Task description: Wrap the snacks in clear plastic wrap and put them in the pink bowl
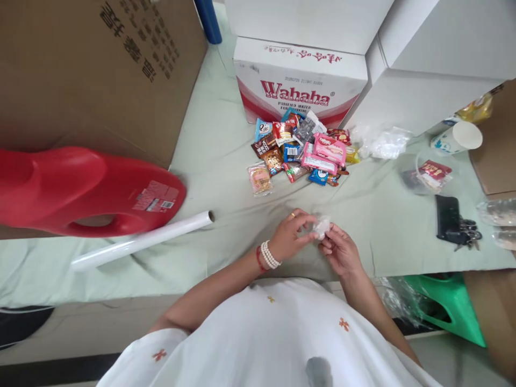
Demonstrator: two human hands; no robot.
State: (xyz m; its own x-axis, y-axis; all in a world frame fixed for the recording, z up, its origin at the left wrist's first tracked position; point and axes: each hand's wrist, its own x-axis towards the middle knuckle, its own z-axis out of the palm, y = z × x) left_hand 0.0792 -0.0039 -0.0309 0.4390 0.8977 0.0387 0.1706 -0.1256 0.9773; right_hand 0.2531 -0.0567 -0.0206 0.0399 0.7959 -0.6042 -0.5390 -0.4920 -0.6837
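Between my two hands is a small crumpled piece of clear plastic, perhaps a bag (321, 228). My left hand (289, 234) pinches its left side with thumb and fingertips. On its other side, the fingers of my right hand (341, 250) are closed on the lower right edge. Just beyond my hands lies a pile of wrapped snacks, with pink wafer packs (324, 156) on its right and a clear-wrapped biscuit (259, 179) at its left front. A crumpled clear plastic bag (385, 142) rests to the right of the pile.
A Wahaha carton (300, 86) stands behind the snacks. On the left are a large red plastic jug (100, 185), a white roll (145, 241) and a brown carton (100, 70). A paper cup (455, 138), clear tub (429, 172) and keys with a black pouch (449, 217) sit right.
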